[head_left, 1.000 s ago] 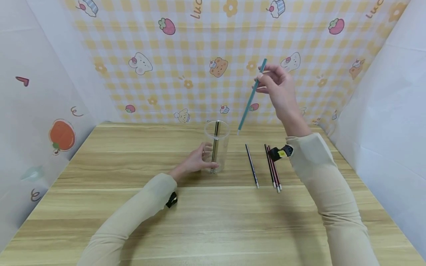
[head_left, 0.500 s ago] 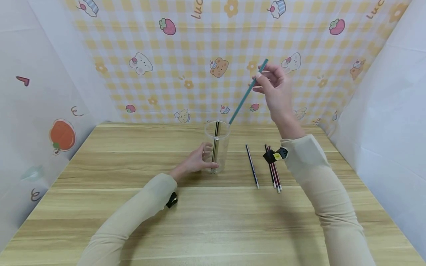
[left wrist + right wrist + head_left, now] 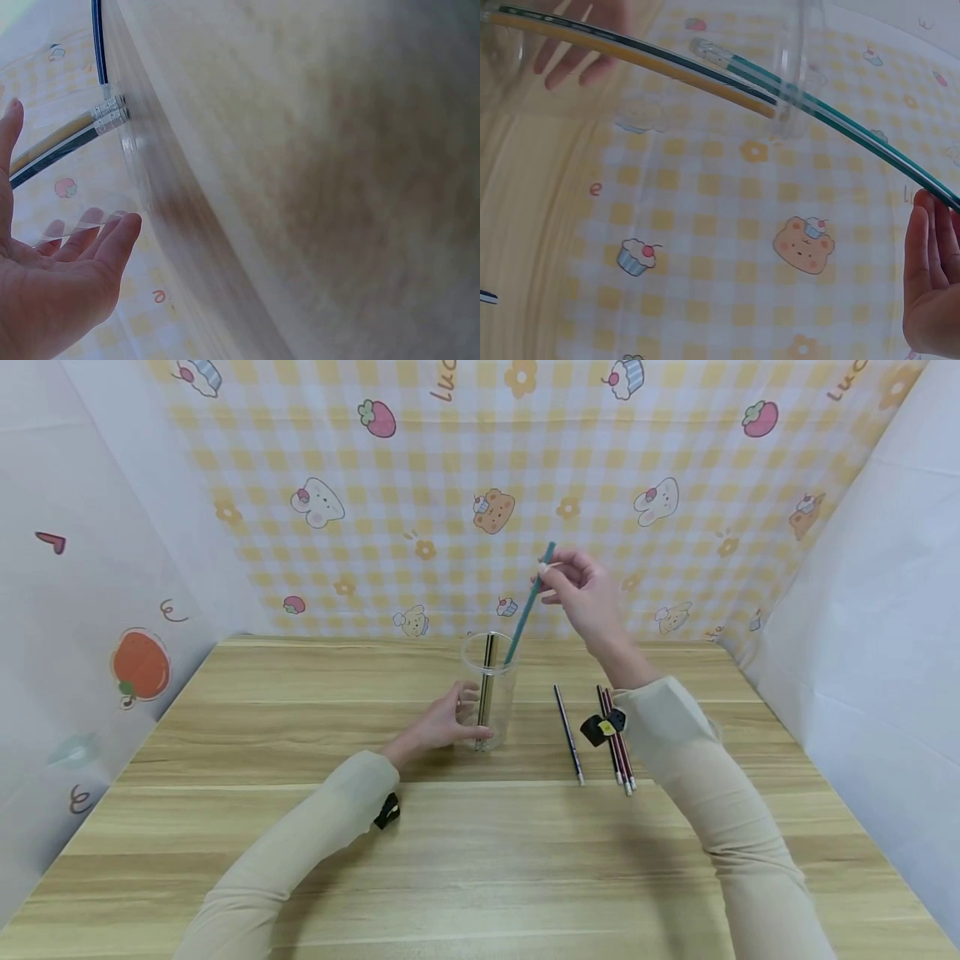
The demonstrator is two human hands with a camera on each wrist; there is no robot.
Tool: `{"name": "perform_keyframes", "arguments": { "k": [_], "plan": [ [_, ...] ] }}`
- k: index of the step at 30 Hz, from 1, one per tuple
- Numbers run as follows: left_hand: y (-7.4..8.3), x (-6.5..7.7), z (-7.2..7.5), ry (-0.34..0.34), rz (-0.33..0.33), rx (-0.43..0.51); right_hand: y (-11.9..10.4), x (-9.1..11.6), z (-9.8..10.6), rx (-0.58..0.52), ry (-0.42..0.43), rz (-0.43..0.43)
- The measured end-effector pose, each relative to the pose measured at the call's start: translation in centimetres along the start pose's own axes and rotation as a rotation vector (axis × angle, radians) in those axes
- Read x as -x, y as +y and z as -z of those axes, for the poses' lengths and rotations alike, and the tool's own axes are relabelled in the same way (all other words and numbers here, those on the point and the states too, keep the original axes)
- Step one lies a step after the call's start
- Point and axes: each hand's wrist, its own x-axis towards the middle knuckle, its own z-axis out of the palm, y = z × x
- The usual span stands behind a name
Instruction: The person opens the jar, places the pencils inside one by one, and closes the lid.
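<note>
My left hand [image 3: 444, 720] grips the lower part of a clear cylindrical cup [image 3: 504, 710] standing upright on the table, fingers and thumb around its wall. Two pencils lean inside the cup, a yellow pencil [image 3: 660, 69] and a dark green or black pencil [image 3: 60, 154], their eraser ends at the bottom. Above and right of the cup, my right hand [image 3: 585, 593] pinches a teal pencil [image 3: 528, 608] near its upper end. The teal pencil slants down to the left, and its eraser end is inside the cup's mouth, well above the bottom.
Right of the cup lies a dark blue pencil [image 3: 568, 735] on the wooden table [image 3: 480, 868]. Beyond it is a small group of dark red and black pencils [image 3: 621, 756], partly covered by the right wrist's camera strap. A checked backdrop [image 3: 420, 468] rises behind the table.
My right hand has moved left and down, bringing the teal pencil's lower end from beside the cup, over its rim and into its mouth. The left hand and the cup have stayed put.
</note>
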Motion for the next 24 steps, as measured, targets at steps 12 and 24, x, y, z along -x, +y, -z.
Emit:
{"name": "perform_keyframes", "arguments": {
  "k": [12, 24],
  "plan": [
    [0.0, 0.0, 0.0, -0.003, -0.002, 0.010, 2.1, 1.0, -1.2, 0.153, -0.107, -0.105],
    [-0.1, -0.1, 0.0, 0.002, -0.006, 0.006, 3.4, 1.4, -1.7, 0.238, -0.144, -0.078]
  ]
}}
